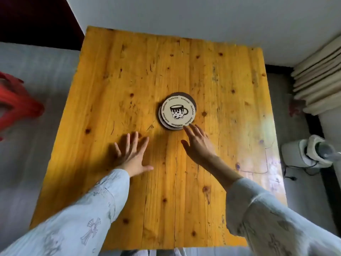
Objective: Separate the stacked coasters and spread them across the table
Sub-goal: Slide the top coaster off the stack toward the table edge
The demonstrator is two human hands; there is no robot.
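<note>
A stack of round coasters [176, 110] lies near the middle of the wooden table [114, 74]. The top one is cream with a black mug drawing and a ring of text; dark edges of the ones below stick out around it. My right hand [198, 143] reaches toward the stack with its fingers apart, and its fingertips touch the stack's near right edge. My left hand [132, 154] rests flat on the table with its fingers spread, left of and nearer than the stack, holding nothing.
A red plastic stool [16, 102] stands on the floor left of the table. On the right are folded beige curtains [319, 82] and a white appliance with a cable [306, 154]. A white wall runs behind the table's far edge.
</note>
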